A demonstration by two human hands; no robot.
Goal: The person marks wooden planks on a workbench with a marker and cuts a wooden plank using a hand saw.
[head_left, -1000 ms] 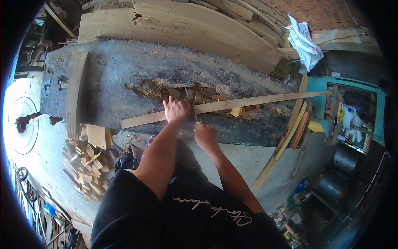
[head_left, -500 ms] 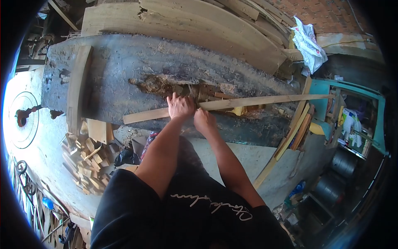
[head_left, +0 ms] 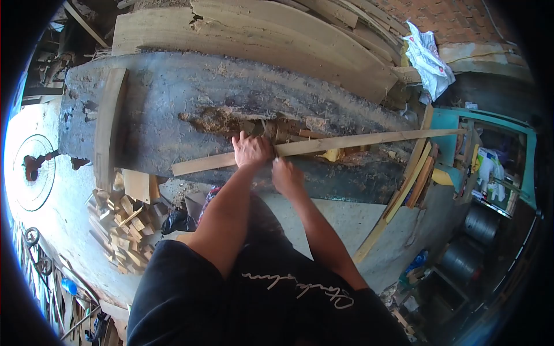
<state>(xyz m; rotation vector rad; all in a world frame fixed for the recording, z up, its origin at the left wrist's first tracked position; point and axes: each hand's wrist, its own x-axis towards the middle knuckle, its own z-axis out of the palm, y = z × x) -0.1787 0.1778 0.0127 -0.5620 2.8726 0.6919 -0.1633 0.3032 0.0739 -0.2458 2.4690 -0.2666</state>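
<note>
The wooden strip is laid aslant across the dark counter, partly over a ragged hollow; a loose board lies at the left. The strip is covered partly by the left hand, fingers slightly parted; whether it is gripped cannot be told. A thin tool, mostly hidden, is clasped by the right hand, now drawn slightly nearer the body than half a second ago.

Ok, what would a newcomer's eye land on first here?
Probably the big dark slab across the middle, with a ragged brown hollow in it. Next, the long pale strip lying aslant over the slab, with the left hand on it and the right hand close by. Then the white bag at upper right.
</note>
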